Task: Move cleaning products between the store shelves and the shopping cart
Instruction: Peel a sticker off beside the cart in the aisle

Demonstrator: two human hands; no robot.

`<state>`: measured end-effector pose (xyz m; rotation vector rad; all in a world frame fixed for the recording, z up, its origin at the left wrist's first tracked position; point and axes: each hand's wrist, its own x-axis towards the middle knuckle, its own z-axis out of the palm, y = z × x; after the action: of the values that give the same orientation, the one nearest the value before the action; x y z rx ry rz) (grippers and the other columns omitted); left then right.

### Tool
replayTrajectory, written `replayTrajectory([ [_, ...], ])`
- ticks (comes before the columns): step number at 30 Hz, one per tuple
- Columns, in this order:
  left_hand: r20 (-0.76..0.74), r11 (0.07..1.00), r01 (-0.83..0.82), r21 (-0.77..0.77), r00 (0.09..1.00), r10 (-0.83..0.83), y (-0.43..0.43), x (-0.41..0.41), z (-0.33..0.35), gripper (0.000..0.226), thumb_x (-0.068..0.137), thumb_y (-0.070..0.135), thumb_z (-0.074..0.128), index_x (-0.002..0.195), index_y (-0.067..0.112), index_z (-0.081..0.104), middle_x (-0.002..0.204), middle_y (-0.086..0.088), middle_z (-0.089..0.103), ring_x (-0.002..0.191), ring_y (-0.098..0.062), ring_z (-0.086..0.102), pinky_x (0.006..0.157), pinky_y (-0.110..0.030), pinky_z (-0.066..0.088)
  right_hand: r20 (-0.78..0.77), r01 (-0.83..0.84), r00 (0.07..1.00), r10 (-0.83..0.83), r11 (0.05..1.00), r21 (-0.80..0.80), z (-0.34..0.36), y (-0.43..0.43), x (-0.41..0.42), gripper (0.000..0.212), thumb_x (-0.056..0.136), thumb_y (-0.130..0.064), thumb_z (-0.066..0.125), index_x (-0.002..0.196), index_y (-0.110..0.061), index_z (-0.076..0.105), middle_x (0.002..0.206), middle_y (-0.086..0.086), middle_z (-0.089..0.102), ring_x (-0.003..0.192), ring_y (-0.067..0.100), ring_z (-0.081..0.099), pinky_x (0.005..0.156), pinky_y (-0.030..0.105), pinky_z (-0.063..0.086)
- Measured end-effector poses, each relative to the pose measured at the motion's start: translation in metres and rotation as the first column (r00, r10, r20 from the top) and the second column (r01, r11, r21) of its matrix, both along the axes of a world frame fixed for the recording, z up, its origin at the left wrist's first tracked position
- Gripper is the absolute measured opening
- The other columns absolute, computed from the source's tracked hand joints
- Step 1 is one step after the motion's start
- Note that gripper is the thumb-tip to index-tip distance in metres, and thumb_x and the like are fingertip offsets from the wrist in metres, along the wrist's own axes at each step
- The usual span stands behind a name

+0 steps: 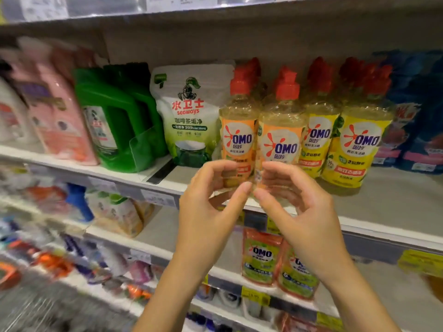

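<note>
A shrink-wrapped twin pack of orange-label OMO bottles (261,130) with red caps stands at the front of the upper shelf (395,204). My left hand (206,212) and my right hand (302,207) are raised side by side just in front of the pack's lower part. Both hands have curved fingers, and the two thumb tips nearly meet at the pack's base. Neither hand's fingers wrap round the bottles. I cannot tell whether the fingertips touch the wrap.
Yellow-label OMO bottles (354,144) stand right of the pack, then blue packs (417,116). To its left are a white Seaways pouch (189,116), green jugs (115,121) and pink bottles (55,116). OMO pouches (263,257) sit on the shelf below. A blurred grey shape fills the bottom left.
</note>
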<state>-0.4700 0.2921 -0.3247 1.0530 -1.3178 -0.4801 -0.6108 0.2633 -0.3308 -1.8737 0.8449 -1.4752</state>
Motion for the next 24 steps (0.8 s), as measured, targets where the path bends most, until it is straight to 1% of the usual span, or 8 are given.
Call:
replayTrajectory([
  [2,-0.007,0.998,-0.067,0.002,0.998,0.067,0.014,0.011,0.0,0.021,0.085,0.016,0.07,0.103,0.022,0.061,0.099,0.009,0.067,0.091,-0.006,0.067,0.072,-0.015,0.051,0.003,-0.074,0.997,0.074,0.997,0.005,0.001,0.005,0.013,0.032,0.085,-0.025,0.068,0.116,-0.028,0.062,0.11,-0.011,0.065,0.107,0.015,0.062,0.091,0.034,0.053],
  [5,-0.003,0.986,-0.166,0.003,0.986,0.166,0.036,0.033,-0.001,0.021,0.086,0.022,0.07,0.104,0.024,0.06,0.102,0.007,0.066,0.095,-0.012,0.066,0.077,-0.019,0.052,-0.022,-0.165,0.986,0.165,0.986,0.019,-0.001,0.014,0.037,0.032,0.085,-0.027,0.068,0.117,-0.026,0.062,0.11,-0.009,0.065,0.107,0.015,0.062,0.09,0.034,0.053],
  [8,-0.028,0.968,-0.25,0.011,0.968,0.25,0.063,0.058,-0.006,0.022,0.086,0.018,0.071,0.105,0.021,0.061,0.104,0.005,0.066,0.097,-0.011,0.066,0.08,-0.018,0.051,-0.053,-0.244,0.968,0.246,0.969,0.03,-0.004,0.028,0.068,0.032,0.086,-0.032,0.067,0.117,-0.028,0.061,0.109,-0.008,0.064,0.108,0.016,0.062,0.09,0.034,0.053],
  [14,-0.089,0.911,-0.409,0.046,0.907,0.411,0.133,0.132,-0.019,0.022,0.087,0.018,0.07,0.102,0.03,0.06,0.103,0.012,0.067,0.097,-0.008,0.066,0.077,-0.018,0.051,-0.07,-0.447,0.89,0.451,0.892,0.065,-0.01,0.076,0.153,0.032,0.085,-0.03,0.07,0.116,-0.03,0.062,0.108,-0.014,0.064,0.109,0.012,0.061,0.089,0.02,0.05],
  [16,-0.107,0.858,-0.51,0.056,0.852,0.513,0.173,0.17,-0.024,0.022,0.086,0.016,0.07,0.103,0.028,0.06,0.102,0.011,0.067,0.094,-0.007,0.066,0.075,-0.015,0.05,-0.07,-0.529,0.842,0.535,0.844,0.095,-0.015,0.103,0.2,0.032,0.086,-0.022,0.073,0.116,-0.026,0.063,0.109,-0.01,0.065,0.109,0.01,0.061,0.089,0.022,0.051],
  [19,-0.13,0.753,-0.654,0.079,0.742,0.658,0.234,0.226,-0.032,0.024,0.085,0.016,0.072,0.105,0.022,0.061,0.103,0.005,0.067,0.094,-0.007,0.066,0.076,-0.013,0.049,-0.061,-0.655,0.745,0.664,0.746,0.12,-0.021,0.151,0.272,0.032,0.084,-0.025,0.071,0.114,-0.024,0.063,0.108,-0.008,0.066,0.107,0.013,0.062,0.088,0.024,0.051],
  [22,-0.147,0.648,-0.754,0.11,0.632,0.761,0.297,0.277,-0.045,0.026,0.081,0.021,0.069,0.105,0.025,0.06,0.102,0.006,0.067,0.096,-0.007,0.066,0.079,-0.018,0.052,-0.037,-0.77,0.624,0.78,0.623,0.138,-0.034,0.2,0.343,0.03,0.081,-0.027,0.07,0.11,-0.03,0.063,0.106,-0.011,0.066,0.103,0.01,0.063,0.085,0.019,0.05],
  [24,-0.144,0.584,-0.8,0.133,0.568,0.81,0.337,0.307,-0.053,0.026,0.079,0.024,0.069,0.103,0.029,0.06,0.1,0.009,0.067,0.095,-0.006,0.066,0.079,-0.021,0.053,-0.023,-0.811,0.571,0.821,0.568,0.137,-0.042,0.23,0.384,0.032,0.079,-0.028,0.071,0.11,-0.032,0.062,0.107,-0.013,0.067,0.101,0.006,0.063,0.084,0.017,0.05],
])
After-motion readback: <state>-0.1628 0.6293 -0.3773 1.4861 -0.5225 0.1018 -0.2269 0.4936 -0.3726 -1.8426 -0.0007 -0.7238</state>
